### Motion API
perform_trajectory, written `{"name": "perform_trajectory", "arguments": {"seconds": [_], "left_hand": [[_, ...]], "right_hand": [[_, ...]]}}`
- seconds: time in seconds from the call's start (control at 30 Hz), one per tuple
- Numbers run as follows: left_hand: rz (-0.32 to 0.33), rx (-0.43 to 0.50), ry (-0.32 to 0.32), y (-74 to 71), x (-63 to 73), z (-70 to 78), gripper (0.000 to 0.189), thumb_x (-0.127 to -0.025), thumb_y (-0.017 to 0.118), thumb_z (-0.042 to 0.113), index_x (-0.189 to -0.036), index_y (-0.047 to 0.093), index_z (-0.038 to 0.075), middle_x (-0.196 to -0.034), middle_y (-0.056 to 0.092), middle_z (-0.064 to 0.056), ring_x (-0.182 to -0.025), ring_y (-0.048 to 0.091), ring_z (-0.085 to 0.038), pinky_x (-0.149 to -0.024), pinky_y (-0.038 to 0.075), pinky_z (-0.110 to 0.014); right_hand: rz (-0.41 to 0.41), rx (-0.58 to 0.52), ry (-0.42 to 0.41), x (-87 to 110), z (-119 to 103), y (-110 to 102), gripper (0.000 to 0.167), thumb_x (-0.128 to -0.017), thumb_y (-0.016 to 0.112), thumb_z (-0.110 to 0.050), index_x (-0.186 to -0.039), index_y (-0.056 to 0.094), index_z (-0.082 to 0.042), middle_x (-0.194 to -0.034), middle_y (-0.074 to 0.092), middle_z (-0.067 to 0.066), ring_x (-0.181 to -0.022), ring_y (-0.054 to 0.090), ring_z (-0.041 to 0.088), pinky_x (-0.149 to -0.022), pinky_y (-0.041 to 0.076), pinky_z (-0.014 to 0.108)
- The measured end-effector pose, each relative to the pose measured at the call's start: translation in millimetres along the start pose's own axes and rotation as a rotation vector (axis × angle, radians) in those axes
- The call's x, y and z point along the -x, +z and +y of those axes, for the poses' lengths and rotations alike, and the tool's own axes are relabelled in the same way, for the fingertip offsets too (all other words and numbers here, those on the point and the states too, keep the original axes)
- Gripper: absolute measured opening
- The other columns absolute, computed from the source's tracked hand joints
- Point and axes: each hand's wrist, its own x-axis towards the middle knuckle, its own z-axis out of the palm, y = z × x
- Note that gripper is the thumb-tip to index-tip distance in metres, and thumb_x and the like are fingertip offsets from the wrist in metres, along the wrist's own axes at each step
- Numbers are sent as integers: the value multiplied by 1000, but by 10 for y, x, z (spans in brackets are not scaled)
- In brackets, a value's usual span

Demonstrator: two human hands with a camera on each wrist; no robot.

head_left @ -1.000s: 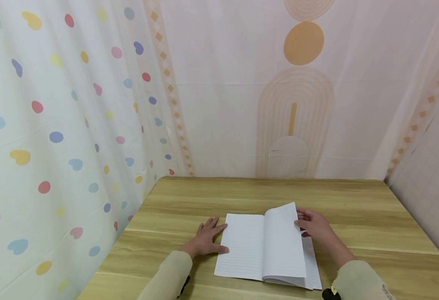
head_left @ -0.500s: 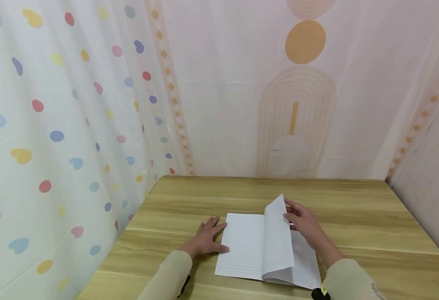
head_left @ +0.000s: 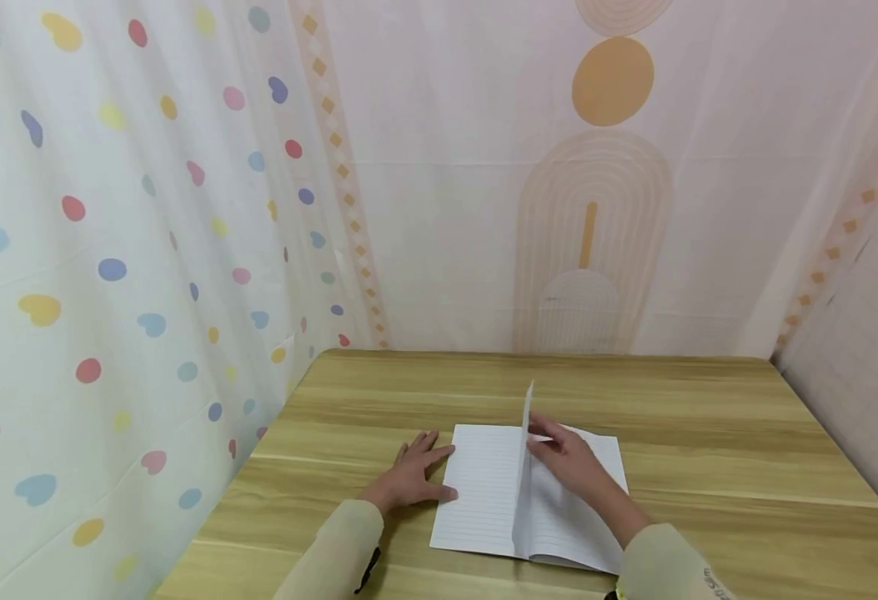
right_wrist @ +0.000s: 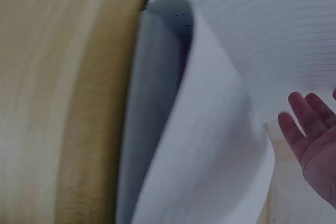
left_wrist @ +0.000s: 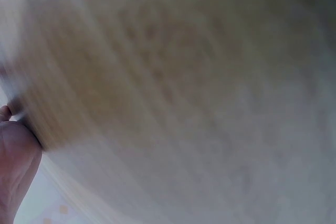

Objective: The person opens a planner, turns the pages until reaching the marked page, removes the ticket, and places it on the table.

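Note:
An open notebook with white lined pages lies on the wooden table in the head view. One leaf stands nearly upright at its middle, seen almost edge-on. My right hand touches that leaf's right side near the top, its thumb and fingertips close to the paper. In the right wrist view the right hand's fingers are extended and slightly spread beside a curved white sheet. My left hand rests with spread fingers on the notebook's left edge. Only part of it shows in the blurred left wrist view.
The wooden table extends around the notebook on all sides. A dotted curtain hangs at the left, and a pale patterned curtain stands behind the table's back edge.
My right hand has moved left, bringing the leaf from the notebook's right side up to nearly vertical. The right-hand page beneath is uncovered. My left hand has stayed in place.

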Motion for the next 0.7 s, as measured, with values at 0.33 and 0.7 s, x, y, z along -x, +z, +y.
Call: {"name": "perform_trajectory", "arguments": {"seconds": [0.33,0.7], "left_hand": [[42,47,36,-5,-14,9,60,-100,58,37,-150,43,7,-160,20,-25,-149,8,-42,-116,1,-61],[25,17,20,-15,7,54,77,-93,66,47,-153,37,8,-161,18,-24,-149,7,-41,-117,2,-60]], "right_hand": [[-260,732,-212,137,185,235,55,-86,74,-36,-132,63,-9,-135,58,17,-131,47,40,-108,23,69],[-278,784,-195,184,255,251,54,-83,77,-36,-129,65,-10,-142,52,18,-137,40,41,-111,22,66]]}}
